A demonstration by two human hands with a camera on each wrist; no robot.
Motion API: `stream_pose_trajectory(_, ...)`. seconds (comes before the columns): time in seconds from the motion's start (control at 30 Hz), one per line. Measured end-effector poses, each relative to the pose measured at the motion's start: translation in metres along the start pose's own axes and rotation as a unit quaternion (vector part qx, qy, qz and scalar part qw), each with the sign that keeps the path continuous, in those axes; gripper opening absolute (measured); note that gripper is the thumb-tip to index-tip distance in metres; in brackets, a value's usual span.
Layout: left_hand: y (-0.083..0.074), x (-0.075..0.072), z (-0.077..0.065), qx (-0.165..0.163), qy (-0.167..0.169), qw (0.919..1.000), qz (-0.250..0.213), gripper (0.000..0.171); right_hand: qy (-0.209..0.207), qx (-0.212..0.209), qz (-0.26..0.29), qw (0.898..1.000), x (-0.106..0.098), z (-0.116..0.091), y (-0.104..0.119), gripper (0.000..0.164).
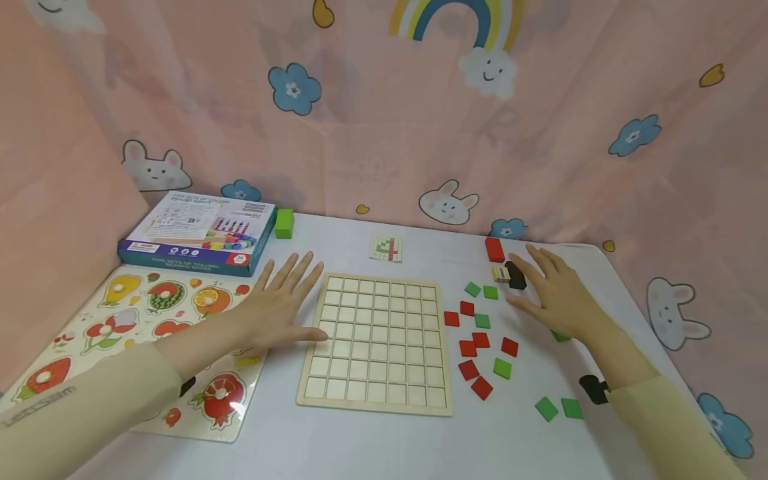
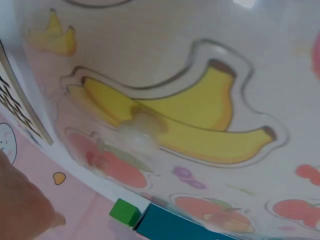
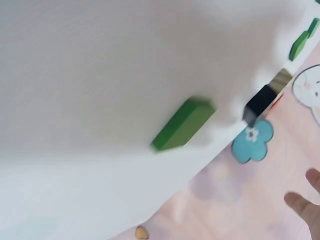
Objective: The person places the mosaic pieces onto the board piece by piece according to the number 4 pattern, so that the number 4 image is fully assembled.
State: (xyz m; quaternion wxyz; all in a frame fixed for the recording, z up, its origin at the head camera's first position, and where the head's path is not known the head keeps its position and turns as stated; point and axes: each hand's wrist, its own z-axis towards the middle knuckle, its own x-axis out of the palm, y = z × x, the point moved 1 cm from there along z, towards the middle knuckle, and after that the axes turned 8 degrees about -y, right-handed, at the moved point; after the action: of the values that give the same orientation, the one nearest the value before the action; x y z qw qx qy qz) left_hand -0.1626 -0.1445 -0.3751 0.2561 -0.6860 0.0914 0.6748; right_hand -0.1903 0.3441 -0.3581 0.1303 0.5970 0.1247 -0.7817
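Observation:
My left hand (image 1: 279, 307) is spread with its fingers straight, its thumb tip overlapping the left edge of a wooden grid board (image 1: 375, 343) in the head view. To the board's right lie several loose red tiles (image 1: 469, 370) and green tiles (image 1: 503, 368). Over the right part of the table my right hand (image 1: 561, 297) has its fingers extended and holds nothing. Near its fingertips are a black piece (image 1: 516, 275) and a small pale wooden piece (image 1: 501, 274). The right wrist view shows one green tile (image 3: 184, 125) close up. Behind the board lies a small patterned card (image 1: 387, 249).
A fruit puzzle board (image 1: 225, 427) lies at the left, under my left forearm. Beyond it are a boxed bead set (image 1: 198, 230) and a green block (image 1: 284, 224). A red block (image 1: 495, 250) stands at the back right. Pink curtain (image 1: 372, 153) hangs behind the white table.

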Motion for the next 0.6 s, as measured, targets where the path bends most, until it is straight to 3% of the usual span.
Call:
stream_pose_trajectory(0.2,-0.001,-0.001,0.015,0.034,0.075,0.9952,-0.053,0.126,0.007,-0.008,0.071,0.997,0.01,0.023,0.025,0.05)
stream_pose_trajectory(0.3,-0.001,0.0,0.021,0.035,0.111,0.9907,-0.072,0.132,0.025,-0.015,0.101,0.994,0.017,0.033,0.036,0.038)
stream_pose_trajectory(0.47,-0.003,-0.001,0.028,0.029,0.142,0.986,-0.082,0.138,0.07,-0.02,0.134,0.988,0.025,0.045,0.046,0.036)
stream_pose_trajectory(0.6,-0.003,-0.003,0.029,0.022,0.157,0.984,-0.08,0.139,0.084,-0.033,0.152,0.984,0.029,0.051,0.049,0.041)
